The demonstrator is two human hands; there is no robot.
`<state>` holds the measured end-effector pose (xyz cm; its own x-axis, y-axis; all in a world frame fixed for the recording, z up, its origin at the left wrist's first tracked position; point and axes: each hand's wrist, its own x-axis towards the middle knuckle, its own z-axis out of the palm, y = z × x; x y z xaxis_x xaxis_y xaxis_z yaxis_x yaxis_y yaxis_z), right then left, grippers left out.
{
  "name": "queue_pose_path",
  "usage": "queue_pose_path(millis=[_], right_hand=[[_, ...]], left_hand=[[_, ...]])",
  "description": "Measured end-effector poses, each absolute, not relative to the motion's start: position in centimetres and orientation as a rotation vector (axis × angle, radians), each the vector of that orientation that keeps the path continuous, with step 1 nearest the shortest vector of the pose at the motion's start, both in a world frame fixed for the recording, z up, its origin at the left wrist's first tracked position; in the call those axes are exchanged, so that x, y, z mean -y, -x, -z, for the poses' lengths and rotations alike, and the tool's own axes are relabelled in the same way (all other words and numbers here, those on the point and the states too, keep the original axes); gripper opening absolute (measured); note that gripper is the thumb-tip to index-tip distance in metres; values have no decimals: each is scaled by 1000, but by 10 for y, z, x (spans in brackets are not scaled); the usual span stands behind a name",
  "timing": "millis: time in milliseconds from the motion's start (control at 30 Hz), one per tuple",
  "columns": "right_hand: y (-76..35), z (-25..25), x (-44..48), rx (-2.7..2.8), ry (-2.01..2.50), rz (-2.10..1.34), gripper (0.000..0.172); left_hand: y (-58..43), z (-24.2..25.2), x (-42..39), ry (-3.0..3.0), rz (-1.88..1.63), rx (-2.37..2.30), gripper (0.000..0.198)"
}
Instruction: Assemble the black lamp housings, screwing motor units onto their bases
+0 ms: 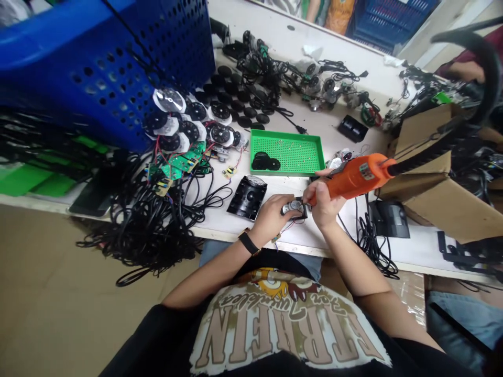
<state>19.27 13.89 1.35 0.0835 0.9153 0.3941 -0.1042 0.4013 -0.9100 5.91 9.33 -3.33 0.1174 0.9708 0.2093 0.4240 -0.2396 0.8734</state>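
**A:** Where are the hands?

**B:** Both sit at the near edge of the white workbench, close together. The left hand, with a black-strapped watch on its wrist, has its fingers pressed together and curled over a small round part set in a black frame.

**A:** And the right?

**B:** The right hand is just at the left hand's 3 o'clock. Its fingers wrap the barrel of an orange electric screwdriver, and the thumb lies along it. The tool's tip points at the round part, though I can't tell whether they touch.

**A:** What's nearby?

**B:** Thin red and blue wires run from the round part toward a tiny circuit board at about 7 o'clock. A black plastic housing lies at 10 o'clock, touching neither hand. Farther out at 12 o'clock, a green perforated tray holds black discs. Green circuit boards and tangled black cables spread toward 10 o'clock, beside a blue perforated crate.
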Motion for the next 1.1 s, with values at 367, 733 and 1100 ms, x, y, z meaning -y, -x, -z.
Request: queue_pose_path(millis=[367, 733, 1100], right_hand=[[-189, -21, -147, 1255, 832, -975, 37], [-183, -23, -149, 1286, 861, -960, 39], [-170, -41, -130, 1179, 787, -911, 44]], left_hand=[[-61, 33, -96, -1764, -1082, -1352, 32], [-61, 37, -98, -1752, -1093, -1369, 29], [-62, 43, -97, -1653, -1160, -1320, 34]])
